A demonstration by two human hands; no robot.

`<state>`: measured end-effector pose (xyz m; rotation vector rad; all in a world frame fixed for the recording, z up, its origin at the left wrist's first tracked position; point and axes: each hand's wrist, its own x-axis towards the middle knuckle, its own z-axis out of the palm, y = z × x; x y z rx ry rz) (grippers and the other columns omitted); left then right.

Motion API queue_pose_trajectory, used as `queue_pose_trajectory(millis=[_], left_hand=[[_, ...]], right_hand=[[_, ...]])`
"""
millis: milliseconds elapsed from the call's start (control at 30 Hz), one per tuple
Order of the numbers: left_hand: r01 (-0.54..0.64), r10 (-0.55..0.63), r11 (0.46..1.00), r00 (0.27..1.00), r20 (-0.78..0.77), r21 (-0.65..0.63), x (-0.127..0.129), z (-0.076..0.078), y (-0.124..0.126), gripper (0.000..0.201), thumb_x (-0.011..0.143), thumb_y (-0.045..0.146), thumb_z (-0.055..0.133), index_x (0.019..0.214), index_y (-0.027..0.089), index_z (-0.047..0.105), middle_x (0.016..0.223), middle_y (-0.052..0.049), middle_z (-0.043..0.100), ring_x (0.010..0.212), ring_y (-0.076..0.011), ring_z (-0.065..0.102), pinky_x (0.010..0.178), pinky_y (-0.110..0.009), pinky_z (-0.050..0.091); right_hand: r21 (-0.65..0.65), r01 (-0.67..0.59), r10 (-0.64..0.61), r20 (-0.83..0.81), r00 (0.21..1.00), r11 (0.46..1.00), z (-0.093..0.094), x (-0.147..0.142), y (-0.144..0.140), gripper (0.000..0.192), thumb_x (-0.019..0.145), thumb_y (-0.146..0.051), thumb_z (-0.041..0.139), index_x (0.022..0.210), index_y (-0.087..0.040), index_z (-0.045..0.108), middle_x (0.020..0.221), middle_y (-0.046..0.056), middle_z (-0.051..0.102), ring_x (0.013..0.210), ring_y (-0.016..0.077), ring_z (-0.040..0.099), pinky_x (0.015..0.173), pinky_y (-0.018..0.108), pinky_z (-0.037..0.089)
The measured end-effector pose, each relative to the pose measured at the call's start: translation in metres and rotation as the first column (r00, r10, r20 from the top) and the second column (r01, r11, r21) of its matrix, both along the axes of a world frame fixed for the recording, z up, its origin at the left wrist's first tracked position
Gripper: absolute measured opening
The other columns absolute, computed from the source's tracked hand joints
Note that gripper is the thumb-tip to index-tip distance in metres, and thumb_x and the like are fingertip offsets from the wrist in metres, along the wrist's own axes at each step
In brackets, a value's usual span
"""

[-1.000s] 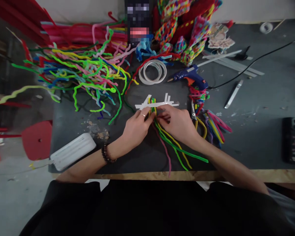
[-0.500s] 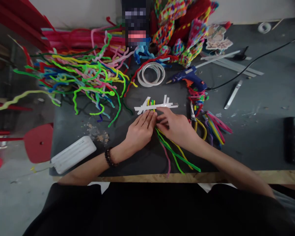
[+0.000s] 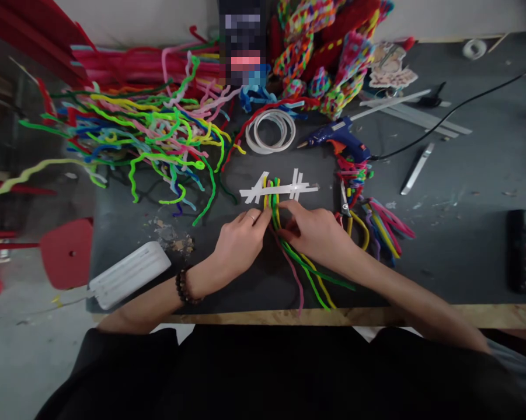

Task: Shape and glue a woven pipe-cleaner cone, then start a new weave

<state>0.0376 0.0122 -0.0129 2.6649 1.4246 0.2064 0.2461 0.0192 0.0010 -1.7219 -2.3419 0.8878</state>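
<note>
Several fuzzy pipe cleaners [image 3: 275, 203] in yellow, green and pink lie side by side on the dark table. White tape strips [image 3: 284, 189] cross over their upper ends. Just below the tape, my left hand [image 3: 240, 239] presses its closed fingertips on the strands from the left; its thumb is hidden. On the right side, my right hand [image 3: 319, 233] has its fingers curled, with index finger and thumb at the same strands. The loose ends trail out beneath it toward the table's front edge.
A tangled heap of pipe cleaners [image 3: 149, 128] fills the back left. Behind the work are tape rolls [image 3: 270, 133] and a blue glue gun [image 3: 339, 137] with its cord. Scissors [image 3: 345, 201] lie right of my hand; a white power strip [image 3: 131, 274] sits front left.
My left hand has drawn back slightly down and left, uncovering more of the strands below the tape. My right fingers have shifted slightly down, and the loose green end has moved.
</note>
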Motion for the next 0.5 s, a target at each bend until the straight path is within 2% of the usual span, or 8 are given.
queue_pose_trajectory(millis=[133, 233, 333, 400, 500], left_hand=[[0.045, -0.053, 0.995, 0.995, 0.084, 0.093, 0.0, -0.013, 0.004, 0.041, 0.102, 0.01, 0.049, 0.14, 0.011, 0.064, 0.14, -0.014, 0.069, 0.106, -0.0209, 0.074, 0.091, -0.033, 0.066], [0.091, -0.099, 0.989, 0.993, 0.062, 0.116, 0.0, -0.02, 0.005, 0.045, 0.103, 0.01, 0.047, 0.145, 0.01, 0.062, 0.15, -0.016, 0.064, 0.109, -0.0236, 0.073, 0.093, -0.037, 0.065], [0.11, -0.118, 0.985, 0.991, 0.059, 0.132, 0.001, -0.025, 0.005, 0.047, 0.104, 0.013, 0.048, 0.149, 0.011, 0.059, 0.15, -0.016, 0.064, 0.113, -0.0259, 0.072, 0.097, -0.041, 0.064], [0.105, -0.119, 0.981, 0.99, 0.078, 0.164, 0.001, -0.027, 0.005, 0.046, 0.105, 0.016, 0.05, 0.15, 0.012, 0.059, 0.152, -0.015, 0.062, 0.126, -0.0287, 0.068, 0.105, -0.044, 0.061], [0.132, -0.154, 0.97, 0.983, 0.099, 0.205, 0.001, -0.029, 0.004, 0.046, 0.105, 0.016, 0.051, 0.15, 0.013, 0.059, 0.155, -0.013, 0.06, 0.143, -0.0294, 0.059, 0.113, -0.044, 0.057]], right_hand=[[0.08, 0.03, -0.026, -0.049, 0.998, 0.996, -0.012, -0.01, -0.007, 0.05, 0.098, -0.023, 0.057, 0.147, -0.016, 0.057, 0.107, 0.011, 0.081, 0.088, 0.0264, 0.078, 0.074, 0.035, 0.054], [0.139, 0.036, -0.026, -0.07, 0.997, 0.99, -0.012, -0.009, -0.006, 0.046, 0.099, -0.024, 0.058, 0.144, -0.016, 0.062, 0.114, 0.013, 0.079, 0.101, 0.0269, 0.076, 0.082, 0.036, 0.057], [0.118, 0.069, -0.053, -0.131, 0.99, 0.991, -0.006, -0.001, 0.002, 0.04, 0.096, -0.023, 0.063, 0.135, -0.022, 0.069, 0.108, 0.008, 0.081, 0.097, 0.0241, 0.077, 0.082, 0.034, 0.057], [0.126, 0.117, -0.095, -0.168, 0.981, 0.985, -0.001, 0.006, 0.009, 0.033, 0.096, -0.022, 0.063, 0.127, -0.024, 0.074, 0.101, 0.003, 0.082, 0.09, 0.0218, 0.078, 0.082, 0.033, 0.057], [0.2, 0.127, -0.103, -0.13, 0.986, 0.971, 0.0, 0.01, 0.016, 0.025, 0.098, -0.025, 0.062, 0.116, -0.025, 0.08, 0.099, 0.004, 0.083, 0.089, 0.0229, 0.078, 0.083, 0.035, 0.057]])
